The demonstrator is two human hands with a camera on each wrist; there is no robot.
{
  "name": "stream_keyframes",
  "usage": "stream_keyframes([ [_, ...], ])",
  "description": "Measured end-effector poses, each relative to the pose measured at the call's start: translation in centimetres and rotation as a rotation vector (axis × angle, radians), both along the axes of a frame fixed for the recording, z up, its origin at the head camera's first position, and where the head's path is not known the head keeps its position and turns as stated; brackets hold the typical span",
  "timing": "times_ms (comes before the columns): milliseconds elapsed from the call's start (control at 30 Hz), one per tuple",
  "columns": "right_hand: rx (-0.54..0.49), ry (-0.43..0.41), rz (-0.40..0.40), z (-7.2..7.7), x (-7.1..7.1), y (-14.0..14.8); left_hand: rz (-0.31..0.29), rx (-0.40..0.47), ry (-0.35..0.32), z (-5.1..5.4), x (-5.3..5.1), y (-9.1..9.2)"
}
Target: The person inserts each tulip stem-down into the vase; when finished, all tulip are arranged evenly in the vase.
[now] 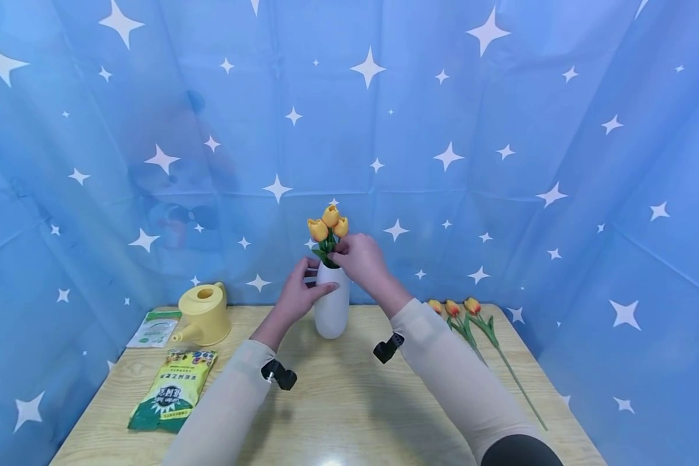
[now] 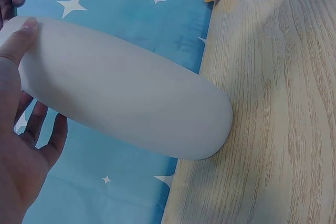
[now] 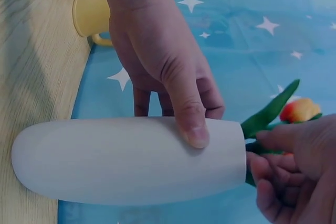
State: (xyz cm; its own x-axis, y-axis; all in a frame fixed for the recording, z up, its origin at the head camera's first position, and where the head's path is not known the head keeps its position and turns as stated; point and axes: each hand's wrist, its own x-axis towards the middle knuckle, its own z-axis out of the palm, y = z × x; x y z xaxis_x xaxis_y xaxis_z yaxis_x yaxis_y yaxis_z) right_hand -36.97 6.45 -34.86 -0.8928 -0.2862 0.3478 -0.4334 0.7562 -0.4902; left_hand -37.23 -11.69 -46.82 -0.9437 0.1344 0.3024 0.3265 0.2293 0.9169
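A tall white vase stands on the table, with several yellow-orange tulips rising from its mouth. My left hand holds the vase near the top; in the right wrist view its thumb lies across the vase wall, the fingers partly hidden behind. At the mouth, my right hand pinches a tulip's green stem among the leaves. The exact grip is partly hidden by the fingers. Inside the vase, the stem ends cannot be seen.
To the left on the wooden table are a yellow watering can, a green-and-yellow bag and a flat white-green packet. Orange-red tulips with long stems lie at right. A blue starred curtain hangs behind.
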Motion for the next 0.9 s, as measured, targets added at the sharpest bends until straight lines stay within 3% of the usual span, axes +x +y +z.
stream_keyframes([
  [300,-0.25,-0.008,0.02,-0.4,1.4,1.4,0.003,0.0,-0.02,0.1,0.1,0.0],
  [500,-0.407,-0.022,0.031,-1.1,3.0,3.9,0.017,-0.008,-0.029,0.0,0.1,0.1],
  [900,-0.429,-0.101,-0.065,-4.6,5.0,10.9,0.02,-0.016,-0.038,0.0,0.2,0.0],
])
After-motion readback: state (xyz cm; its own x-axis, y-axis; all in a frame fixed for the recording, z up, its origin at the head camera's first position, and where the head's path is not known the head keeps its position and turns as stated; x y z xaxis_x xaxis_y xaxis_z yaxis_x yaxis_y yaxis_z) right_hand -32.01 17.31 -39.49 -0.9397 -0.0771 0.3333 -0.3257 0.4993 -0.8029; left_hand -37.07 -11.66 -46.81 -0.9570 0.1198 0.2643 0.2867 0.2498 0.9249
